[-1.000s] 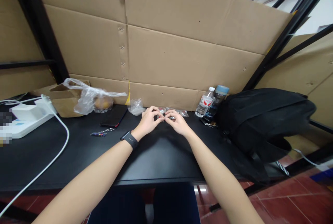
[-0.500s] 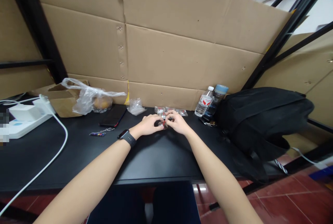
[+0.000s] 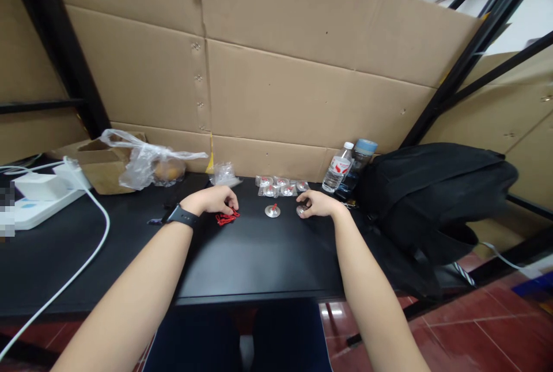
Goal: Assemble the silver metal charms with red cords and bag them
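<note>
My left hand (image 3: 221,200) is at the left of the middle of the black table, its fingers curled down and closed on a small bundle of red cord (image 3: 225,219). A finger cymbal (image 3: 272,212), a small silvery disc with a red loop at its centre, lies between my hands. Over to the right, my right hand (image 3: 318,204) has its thumb and fingers bent around a second finger cymbal (image 3: 300,210), partly hidden by them. Behind these, several clear packets (image 3: 287,190) with similar discs and red bits lie in two rows.
Two bottles, one clear with a white cap (image 3: 338,169), stand beside a black backpack (image 3: 436,199) at the right. Empty plastic packets (image 3: 224,175), a plastic bag (image 3: 147,162), a cardboard box (image 3: 110,170) and a power strip (image 3: 47,205) with white cable lie leftward. Cardboard walls the back.
My hands were together over a disc at the middle and have moved apart, left and right. One finger cymbal now lies uncovered between them, and the red cord has come into view.
</note>
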Action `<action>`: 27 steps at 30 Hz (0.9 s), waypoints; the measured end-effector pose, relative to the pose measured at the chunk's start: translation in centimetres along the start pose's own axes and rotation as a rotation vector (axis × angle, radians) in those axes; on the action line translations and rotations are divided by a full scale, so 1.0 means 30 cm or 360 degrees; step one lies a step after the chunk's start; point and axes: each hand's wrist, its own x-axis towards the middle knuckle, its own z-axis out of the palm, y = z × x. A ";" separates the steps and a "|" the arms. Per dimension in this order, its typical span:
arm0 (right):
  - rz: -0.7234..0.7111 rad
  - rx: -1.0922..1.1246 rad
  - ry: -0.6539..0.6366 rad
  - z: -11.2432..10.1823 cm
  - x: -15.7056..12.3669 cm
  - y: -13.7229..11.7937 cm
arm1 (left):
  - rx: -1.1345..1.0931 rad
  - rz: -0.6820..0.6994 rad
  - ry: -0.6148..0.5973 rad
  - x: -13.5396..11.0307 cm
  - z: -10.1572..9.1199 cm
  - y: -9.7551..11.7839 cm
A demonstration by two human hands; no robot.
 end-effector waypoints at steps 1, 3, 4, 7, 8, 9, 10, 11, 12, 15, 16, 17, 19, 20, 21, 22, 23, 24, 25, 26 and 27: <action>0.0023 0.0014 -0.0019 0.000 0.001 0.006 | 0.0016 -0.0009 0.0004 0.004 0.005 0.000; 0.0024 0.0036 -0.0019 0.005 0.009 0.013 | 0.0037 -0.0019 0.0000 0.011 0.012 0.000; 0.0015 0.0043 -0.0016 0.009 0.013 0.015 | 0.0049 -0.0019 -0.0002 0.013 0.014 0.000; -0.0009 0.0032 -0.0009 0.016 0.021 0.017 | 0.0097 0.0013 0.0033 0.012 0.011 0.010; -0.0018 0.0022 -0.0007 0.017 0.021 0.017 | 0.0115 0.0041 0.0066 0.010 0.008 0.017; -0.0031 0.0016 0.0000 0.017 0.021 0.016 | 0.0127 0.0077 0.0111 0.008 0.005 0.025; -0.0048 0.0019 0.0009 0.016 0.019 0.016 | 0.0128 0.0116 0.0162 0.006 0.003 0.035; -0.0066 0.0031 0.0025 0.015 0.016 0.015 | 0.0114 0.0154 0.0215 0.005 0.002 0.046; -0.0080 0.0049 0.0044 0.013 0.014 0.014 | 0.0086 0.0188 0.0262 0.006 0.002 0.057; -0.0094 0.0110 0.0088 0.007 0.008 0.015 | -0.0029 0.0287 0.0373 0.013 0.016 0.092; -0.0099 0.0131 0.0098 0.006 0.007 0.015 | -0.0059 0.0322 0.0405 0.017 0.024 0.103; -0.0113 0.0160 0.0114 0.006 0.008 0.014 | -0.0092 0.0358 0.0436 0.021 0.032 0.113; -0.0181 0.0249 0.0178 0.008 0.011 0.002 | -0.0176 0.0426 0.0492 0.028 0.049 0.133; -0.0231 0.0304 0.0223 0.011 0.013 -0.009 | -0.0220 0.0457 0.0522 0.031 0.056 0.143; -0.0284 0.0358 0.0270 0.015 0.015 -0.024 | -0.0257 0.0481 0.0565 0.033 0.062 0.153; -0.0336 0.0412 0.0310 0.021 0.018 -0.043 | -0.0279 0.0496 0.0618 0.035 0.067 0.163; -0.0389 0.0467 0.0340 0.028 0.020 -0.065 | -0.0289 0.0504 0.0678 0.036 0.071 0.174; -0.0441 0.0524 0.0361 0.037 0.022 -0.088 | -0.0296 0.0509 0.0737 0.038 0.074 0.184; -0.0495 0.0589 0.0379 0.047 0.025 -0.112 | -0.0310 0.0510 0.0789 0.039 0.077 0.194; -0.0550 0.0657 0.0401 0.058 0.027 -0.136 | -0.0335 0.0504 0.0836 0.041 0.080 0.203; -0.0601 0.0726 0.0430 0.070 0.030 -0.158 | -0.0372 0.0494 0.0878 0.043 0.084 0.211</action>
